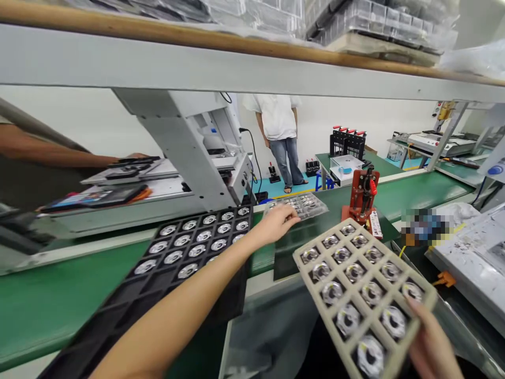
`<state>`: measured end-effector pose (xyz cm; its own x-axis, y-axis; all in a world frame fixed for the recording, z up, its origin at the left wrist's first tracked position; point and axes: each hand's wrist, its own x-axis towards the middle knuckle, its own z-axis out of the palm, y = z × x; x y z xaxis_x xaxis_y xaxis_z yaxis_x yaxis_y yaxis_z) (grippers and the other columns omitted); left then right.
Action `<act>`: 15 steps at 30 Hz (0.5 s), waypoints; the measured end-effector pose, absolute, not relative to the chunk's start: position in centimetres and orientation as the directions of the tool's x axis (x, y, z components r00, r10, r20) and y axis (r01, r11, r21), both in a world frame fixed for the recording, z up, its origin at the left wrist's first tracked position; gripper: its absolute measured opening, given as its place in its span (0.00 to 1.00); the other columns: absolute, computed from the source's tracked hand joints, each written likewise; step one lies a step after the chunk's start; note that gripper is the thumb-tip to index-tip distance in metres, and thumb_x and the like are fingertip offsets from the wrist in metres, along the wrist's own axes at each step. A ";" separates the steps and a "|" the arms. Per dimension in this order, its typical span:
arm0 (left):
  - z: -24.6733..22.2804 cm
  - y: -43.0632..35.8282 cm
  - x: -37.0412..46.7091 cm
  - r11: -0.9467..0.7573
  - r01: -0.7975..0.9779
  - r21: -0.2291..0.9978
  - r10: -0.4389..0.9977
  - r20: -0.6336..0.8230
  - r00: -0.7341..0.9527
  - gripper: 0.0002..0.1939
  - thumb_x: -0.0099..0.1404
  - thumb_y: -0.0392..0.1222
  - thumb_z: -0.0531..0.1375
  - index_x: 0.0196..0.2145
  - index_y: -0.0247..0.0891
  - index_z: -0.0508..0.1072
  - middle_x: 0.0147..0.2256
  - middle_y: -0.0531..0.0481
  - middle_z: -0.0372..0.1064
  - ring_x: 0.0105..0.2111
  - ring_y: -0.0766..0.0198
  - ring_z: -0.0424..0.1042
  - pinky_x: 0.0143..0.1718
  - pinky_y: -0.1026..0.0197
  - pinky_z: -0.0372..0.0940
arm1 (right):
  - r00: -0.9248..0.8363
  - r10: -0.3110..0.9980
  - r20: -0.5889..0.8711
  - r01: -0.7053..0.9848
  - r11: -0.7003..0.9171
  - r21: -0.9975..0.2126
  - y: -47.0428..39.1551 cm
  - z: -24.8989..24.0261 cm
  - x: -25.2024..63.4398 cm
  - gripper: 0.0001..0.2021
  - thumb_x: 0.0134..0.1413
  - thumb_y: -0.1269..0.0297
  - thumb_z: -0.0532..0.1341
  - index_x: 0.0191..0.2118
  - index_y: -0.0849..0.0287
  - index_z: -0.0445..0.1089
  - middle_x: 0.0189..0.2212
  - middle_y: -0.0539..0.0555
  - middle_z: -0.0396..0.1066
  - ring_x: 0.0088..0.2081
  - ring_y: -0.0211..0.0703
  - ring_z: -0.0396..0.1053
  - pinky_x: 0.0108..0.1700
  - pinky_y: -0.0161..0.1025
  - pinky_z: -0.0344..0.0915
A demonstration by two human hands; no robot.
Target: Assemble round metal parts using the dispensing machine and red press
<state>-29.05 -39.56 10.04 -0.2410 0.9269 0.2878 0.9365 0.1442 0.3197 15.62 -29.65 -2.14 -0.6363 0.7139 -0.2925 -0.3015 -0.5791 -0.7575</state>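
Right hand (432, 337) is closing thumb and fingers on the near right edge of a beige tray (338, 273), whose pockets are carrying silvery ring-shaped parts (389, 317). Left hand (281, 221) is hovering at the near edge of a clear plastic tray (311, 206), fingers loosely curled; from my remote seat I cannot tell whether they are touching it or pinching anything.

I'm judging the step in hand as holding the beige tray while attending to the clear one. I'm thinking the next move is calling for a level right grip, so the parts are not sliding, and a light left fingertip touch.

At left, a black tray (138, 289) is lying on the green belt (39, 310), with similar parts sitting in its far pockets. A red hand press (359, 192) is standing just beyond the beige tray's far end. A shelf (236, 68) is running overhead. Farther off, a person in a white top (278, 121) is standing, and another person's forearm (51, 142) is extending in at far left.
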 end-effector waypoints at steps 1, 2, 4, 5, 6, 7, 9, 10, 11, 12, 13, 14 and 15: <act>10.6 -39.1 -29.7 0.141 0.935 0.326 0.922 0.301 -0.244 0.12 0.76 0.48 0.58 0.35 0.41 0.73 0.36 0.45 0.75 0.41 0.48 0.72 0.45 0.50 0.66 | -0.630 0.710 -0.315 -0.318 -0.606 -0.729 -30.5 -1.9 12.8 0.23 0.55 0.45 0.75 0.57 0.38 0.83 0.53 0.56 0.86 0.57 0.74 0.81 0.55 0.69 0.79; 11.1 -38.7 -30.0 0.138 0.934 0.331 0.918 0.312 -0.246 0.13 0.76 0.48 0.58 0.35 0.41 0.72 0.35 0.45 0.74 0.40 0.49 0.72 0.43 0.51 0.66 | -0.644 0.698 -0.314 -0.325 -0.621 -0.713 -31.3 -1.6 10.0 0.25 0.57 0.46 0.75 0.59 0.43 0.82 0.55 0.57 0.85 0.57 0.72 0.81 0.55 0.68 0.79; 11.3 -38.5 -29.8 0.126 0.935 0.332 0.914 0.328 -0.240 0.13 0.76 0.48 0.58 0.35 0.41 0.72 0.35 0.45 0.74 0.39 0.49 0.72 0.42 0.51 0.66 | -0.716 0.641 -0.276 -0.305 -0.642 -0.703 -33.0 -0.8 4.7 0.29 0.57 0.48 0.76 0.61 0.52 0.79 0.55 0.61 0.84 0.57 0.69 0.81 0.54 0.65 0.80; 11.2 -38.6 -29.3 0.117 0.937 0.328 0.915 0.332 -0.230 0.13 0.77 0.48 0.58 0.35 0.41 0.72 0.35 0.46 0.73 0.39 0.49 0.72 0.42 0.51 0.66 | -0.740 0.626 -0.245 -0.305 -0.637 -0.707 -33.6 -0.6 2.4 0.31 0.57 0.47 0.76 0.61 0.55 0.77 0.55 0.62 0.84 0.56 0.67 0.82 0.53 0.62 0.80; 11.0 -38.9 -28.6 0.107 0.941 0.323 0.918 0.332 -0.218 0.13 0.77 0.47 0.58 0.35 0.40 0.73 0.35 0.46 0.73 0.39 0.49 0.72 0.42 0.51 0.66 | -0.763 0.605 -0.228 -0.297 -0.641 -0.708 -34.1 -0.4 0.4 0.32 0.56 0.45 0.77 0.61 0.56 0.76 0.55 0.62 0.84 0.56 0.65 0.82 0.53 0.59 0.81; 10.6 -39.3 -27.8 0.095 0.944 0.315 0.922 0.329 -0.203 0.13 0.77 0.47 0.58 0.35 0.40 0.73 0.35 0.46 0.73 0.40 0.49 0.72 0.43 0.51 0.66 | -0.781 0.582 -0.225 -0.279 -0.649 -0.708 -34.4 -0.4 -1.2 0.34 0.55 0.42 0.76 0.60 0.57 0.75 0.55 0.62 0.84 0.55 0.62 0.83 0.52 0.57 0.81; 9.5 -40.5 -25.7 0.073 0.952 0.298 0.934 0.313 -0.169 0.12 0.78 0.46 0.59 0.36 0.41 0.73 0.36 0.46 0.74 0.40 0.50 0.72 0.43 0.52 0.66 | -0.807 0.537 -0.246 -0.228 -0.667 -0.709 -34.7 -1.0 -3.3 0.35 0.54 0.37 0.75 0.58 0.58 0.76 0.52 0.62 0.85 0.51 0.59 0.84 0.51 0.53 0.81; 8.8 -41.2 -24.5 0.063 0.955 0.289 0.940 0.304 -0.154 0.12 0.78 0.45 0.58 0.36 0.41 0.73 0.36 0.46 0.74 0.40 0.50 0.72 0.43 0.52 0.66 | -0.818 0.510 -0.267 -0.189 -0.677 -0.711 -34.7 -1.6 -3.9 0.35 0.53 0.35 0.75 0.56 0.59 0.76 0.48 0.62 0.86 0.49 0.58 0.85 0.50 0.52 0.81; 8.0 -42.0 -23.4 0.056 0.958 0.280 0.945 0.294 -0.141 0.11 0.79 0.44 0.58 0.36 0.41 0.73 0.37 0.47 0.74 0.40 0.51 0.72 0.42 0.52 0.66 | -0.828 0.481 -0.289 -0.147 -0.684 -0.715 -34.7 -2.1 -4.1 0.35 0.52 0.34 0.75 0.53 0.60 0.77 0.45 0.62 0.86 0.45 0.57 0.85 0.48 0.51 0.80; 7.2 -42.7 -22.3 0.052 0.961 0.272 0.949 0.285 -0.132 0.11 0.79 0.43 0.58 0.37 0.41 0.73 0.37 0.47 0.74 0.41 0.51 0.72 0.42 0.52 0.67 | -0.837 0.451 -0.310 -0.104 -0.687 -0.719 -34.6 -2.7 -4.2 0.34 0.51 0.34 0.76 0.50 0.60 0.78 0.42 0.62 0.86 0.42 0.55 0.85 0.47 0.50 0.80; 6.3 -43.3 -21.2 0.049 0.963 0.265 0.953 0.277 -0.124 0.10 0.79 0.41 0.57 0.37 0.41 0.72 0.37 0.47 0.73 0.40 0.51 0.71 0.43 0.52 0.67 | -0.846 0.421 -0.326 -0.062 -0.686 -0.725 -34.4 -3.3 -4.0 0.33 0.49 0.35 0.78 0.47 0.61 0.79 0.39 0.60 0.86 0.40 0.54 0.85 0.45 0.49 0.79; 5.5 -43.9 -20.3 0.046 0.965 0.258 0.956 0.269 -0.118 0.10 0.79 0.40 0.57 0.37 0.41 0.72 0.37 0.47 0.73 0.40 0.51 0.71 0.43 0.52 0.67 | -0.856 0.393 -0.335 -0.027 -0.682 -0.731 -34.3 -3.7 -3.8 0.32 0.47 0.38 0.80 0.45 0.61 0.79 0.38 0.59 0.85 0.38 0.52 0.85 0.44 0.47 0.78; 4.7 -44.5 -19.4 0.044 0.967 0.252 0.959 0.261 -0.112 0.10 0.79 0.38 0.57 0.36 0.41 0.72 0.37 0.47 0.73 0.40 0.51 0.71 0.42 0.52 0.67 | -0.866 0.369 -0.338 0.001 -0.675 -0.738 -34.1 -4.0 -3.5 0.30 0.44 0.41 0.82 0.44 0.60 0.80 0.37 0.58 0.85 0.38 0.50 0.84 0.43 0.45 0.76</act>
